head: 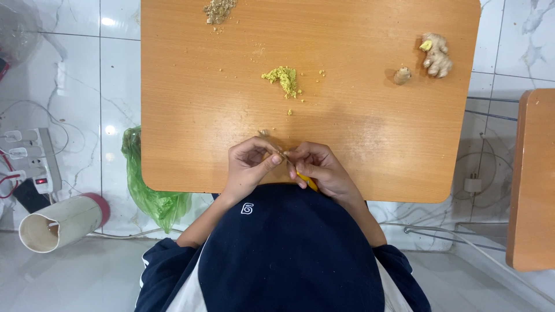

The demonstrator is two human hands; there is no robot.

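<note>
My left hand (250,164) and my right hand (319,167) meet at the near edge of a wooden table (347,127). My right hand grips a small knife with a yellow handle (309,182). My left hand pinches a small piece of ginger (276,155) against the blade; most of it is hidden by my fingers. A pile of yellow chopped ginger (282,78) lies in the middle of the table. A whole ginger root (436,55) and a small ginger knob (402,75) rest at the far right.
A heap of brownish ginger peel (218,10) sits at the table's far edge. A green plastic bag (151,190) hangs at the left side. On the tiled floor lie a power strip (36,162) and a white cylinder (60,222). Another wooden table (535,179) stands right.
</note>
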